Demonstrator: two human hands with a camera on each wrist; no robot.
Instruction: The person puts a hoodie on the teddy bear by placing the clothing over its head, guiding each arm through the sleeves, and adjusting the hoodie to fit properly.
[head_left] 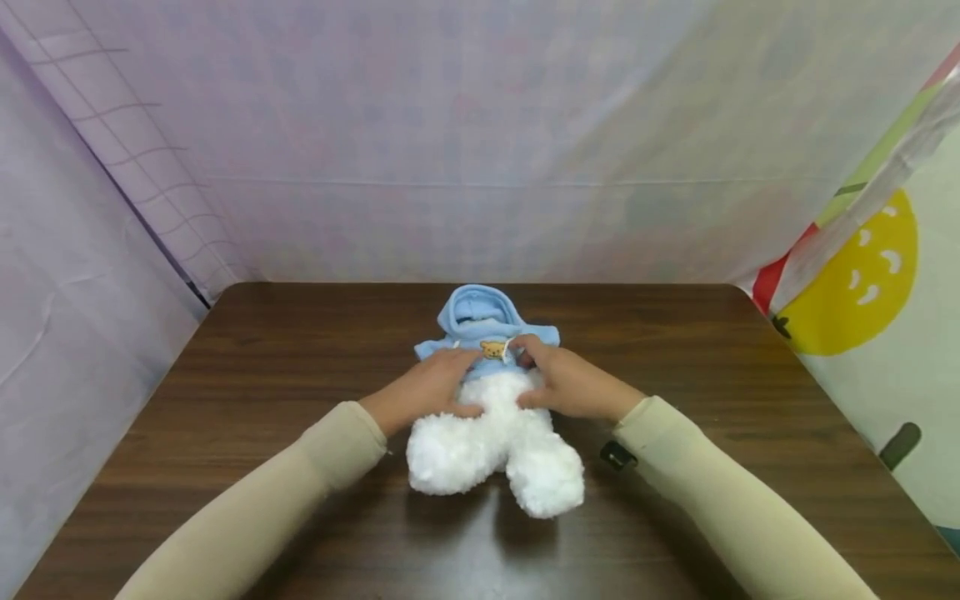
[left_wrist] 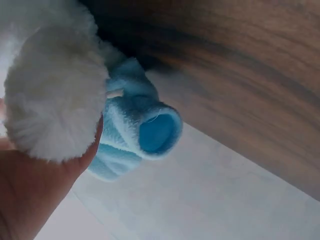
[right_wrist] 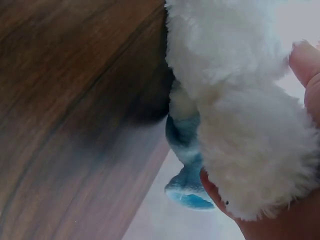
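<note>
A white fluffy plush toy [head_left: 498, 400] in a light blue hoodie [head_left: 471, 337] lies face up at the middle of the table, legs toward me. A bear picture marks the hoodie's chest, and the raised hood frames a bit of white. My left hand [head_left: 427, 387] grips the toy's left-of-view side, thumb on the white belly, fingers at the hoodie's lower part. On the opposite side my right hand [head_left: 573, 382] holds it likewise, index finger bent near a white drawstring. Close up, a sleeve [left_wrist: 160, 134] shows an open end. The fluffy legs [right_wrist: 250, 145] cover most of the right hand.
The dark wood-grain table [head_left: 247, 367] ends at a pale hanging cloth [head_left: 480, 167] behind the toy. Printed cloth with a yellow shape [head_left: 862, 283] hangs on the right. A small black object [head_left: 618, 455] sits by the right cuff.
</note>
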